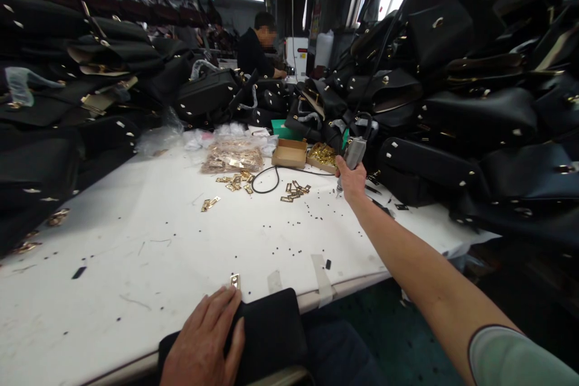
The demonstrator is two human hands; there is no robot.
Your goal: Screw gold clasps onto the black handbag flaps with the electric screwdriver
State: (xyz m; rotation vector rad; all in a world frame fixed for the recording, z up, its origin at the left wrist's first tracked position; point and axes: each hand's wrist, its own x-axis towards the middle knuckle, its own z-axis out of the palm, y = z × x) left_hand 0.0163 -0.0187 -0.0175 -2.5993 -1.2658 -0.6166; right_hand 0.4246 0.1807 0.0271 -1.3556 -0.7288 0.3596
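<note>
My left hand lies flat over a black leather bag at the table's front edge, fingers stretched forward and thumb apart. Its fingertips touch a small gold metal plate at the bag's far edge. Out to the right, my right hand is wrapped around a grey electric screwdriver, held upright. The tool's bit points down, close over the white tabletop. Several gold plates lie loose to the left of the screwdriver.
Behind stand an open cardboard box, a box of gold screws and a plastic bag of gold parts. A black cord loops nearby. Black handbags pile up on both sides. A person works farther back.
</note>
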